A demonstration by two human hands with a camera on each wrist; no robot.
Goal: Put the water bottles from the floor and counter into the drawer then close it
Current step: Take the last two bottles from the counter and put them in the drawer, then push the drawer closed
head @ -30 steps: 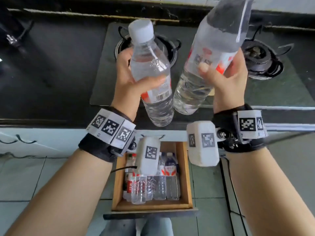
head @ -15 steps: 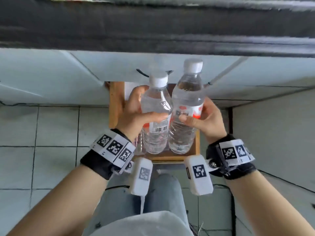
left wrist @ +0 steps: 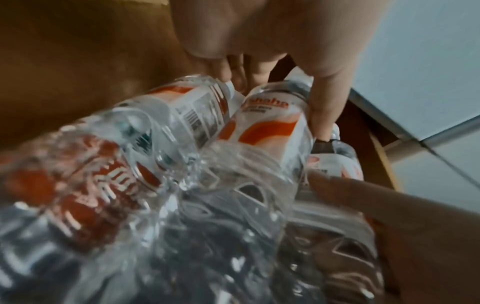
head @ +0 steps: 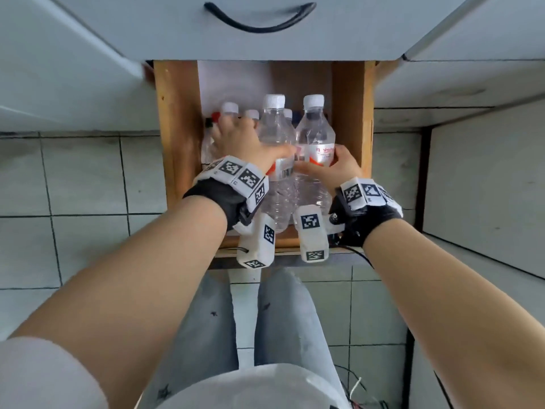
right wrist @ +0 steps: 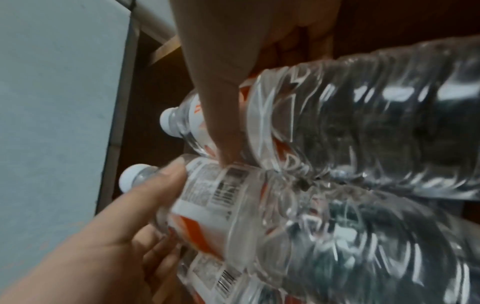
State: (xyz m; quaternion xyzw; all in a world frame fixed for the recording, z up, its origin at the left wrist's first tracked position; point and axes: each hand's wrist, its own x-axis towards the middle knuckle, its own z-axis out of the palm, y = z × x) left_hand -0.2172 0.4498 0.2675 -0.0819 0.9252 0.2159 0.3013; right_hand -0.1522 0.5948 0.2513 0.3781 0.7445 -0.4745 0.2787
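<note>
The wooden drawer (head: pixel 177 128) stands pulled open below me, and several water bottles (head: pixel 230 109) lie in it with their white caps toward the back. My left hand (head: pixel 253 146) grips a clear bottle (head: pixel 274 128) with a barcode label, low inside the drawer above the lying ones. My right hand (head: pixel 327 169) grips a second bottle (head: pixel 315 134) right beside it, against the right wall. Both bottles point cap-first to the back and touch side by side. In the right wrist view my right thumb (right wrist: pixel 221 133) lies across its bottle (right wrist: pixel 363 123). In the left wrist view my left hand (left wrist: pixel 280 102) wraps its bottle (left wrist: pixel 267 127).
A closed grey drawer front with a black handle (head: pixel 259 19) overhangs the back of the open drawer. Grey cabinet fronts (head: pixel 460 81) flank both sides. Tiled floor (head: pixel 82 178) lies left and right. My knees in jeans (head: pixel 280 320) are just in front of the drawer.
Both hands have carried their bottles from above the stove on the counter down into the open drawer. My view has tipped down from the counter to the drawer.
</note>
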